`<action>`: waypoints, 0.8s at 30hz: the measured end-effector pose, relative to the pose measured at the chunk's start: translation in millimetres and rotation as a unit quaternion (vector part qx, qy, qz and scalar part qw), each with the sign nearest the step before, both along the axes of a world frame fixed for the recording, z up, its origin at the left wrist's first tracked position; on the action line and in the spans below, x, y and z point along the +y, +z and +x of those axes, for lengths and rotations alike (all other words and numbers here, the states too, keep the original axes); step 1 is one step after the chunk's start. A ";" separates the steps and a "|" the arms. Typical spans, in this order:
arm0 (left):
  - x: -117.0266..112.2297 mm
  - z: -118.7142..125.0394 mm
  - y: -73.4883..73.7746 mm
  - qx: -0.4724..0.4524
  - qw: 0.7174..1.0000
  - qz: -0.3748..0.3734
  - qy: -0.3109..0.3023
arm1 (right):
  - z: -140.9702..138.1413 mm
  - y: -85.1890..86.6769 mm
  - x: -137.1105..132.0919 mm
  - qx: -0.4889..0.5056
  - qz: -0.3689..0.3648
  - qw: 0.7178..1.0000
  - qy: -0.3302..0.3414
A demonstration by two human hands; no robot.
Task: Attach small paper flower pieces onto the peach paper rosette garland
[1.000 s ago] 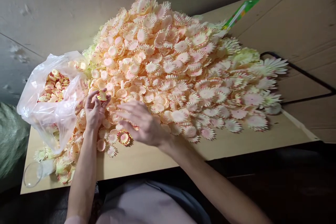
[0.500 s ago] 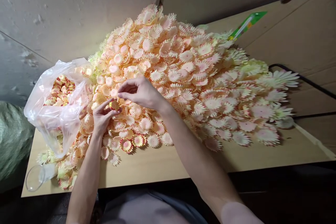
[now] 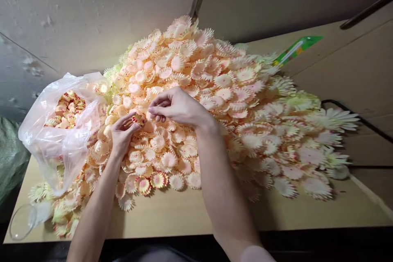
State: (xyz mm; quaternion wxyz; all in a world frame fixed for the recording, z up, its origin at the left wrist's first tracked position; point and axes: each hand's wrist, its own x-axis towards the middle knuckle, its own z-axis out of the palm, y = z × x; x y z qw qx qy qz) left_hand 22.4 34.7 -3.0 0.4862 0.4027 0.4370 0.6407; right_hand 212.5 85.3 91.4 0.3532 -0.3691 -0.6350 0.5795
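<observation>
One flower (image 3: 138, 120) sits in the grip of the left hand (image 3: 122, 134), right of the bag (image 3: 75, 153). Farther right of the bag, the right hand (image 3: 181, 108) curls; its grip I cannot tell.

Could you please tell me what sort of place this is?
Probably an indoor work spot: a large heap of flower-shaped pieces covers much of a table, and a plastic bag beside them holds red-edged pieces.
</observation>
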 end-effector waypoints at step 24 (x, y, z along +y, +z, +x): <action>23.2 4.7 -1.8 -0.038 0.995 -0.055 -0.075 | -9.7 -13.6 7.4 -0.043 -0.067 0.994 -0.077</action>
